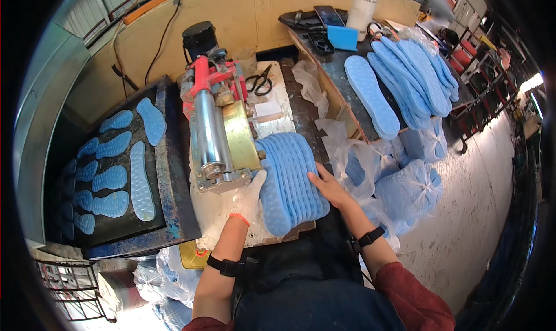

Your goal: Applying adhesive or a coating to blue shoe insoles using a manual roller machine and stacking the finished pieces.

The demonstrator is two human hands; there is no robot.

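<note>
A row of light-blue dimpled shoe insoles (292, 183), packed face to face, stands on the worktable in front of me. My left hand (249, 195), in a white glove, presses on the left side of the stack, its fingers partly hidden. On the other side my bare right hand (328, 186) grips the stack's edge with thumb and fingers, so the insoles sit between both hands. Just left of the stack is a machine with a shiny metal roller (213, 131), a red frame and a brass-coloured plate (240, 134).
On the left, a dark tray (156, 180) carries several separate blue insoles. A side table at right holds an insole pile (414, 79), a white bottle (363, 9) and a phone (329, 15). Black scissors (260, 82) lie behind the stack. Bagged insoles (409, 189) are heaped below the side table.
</note>
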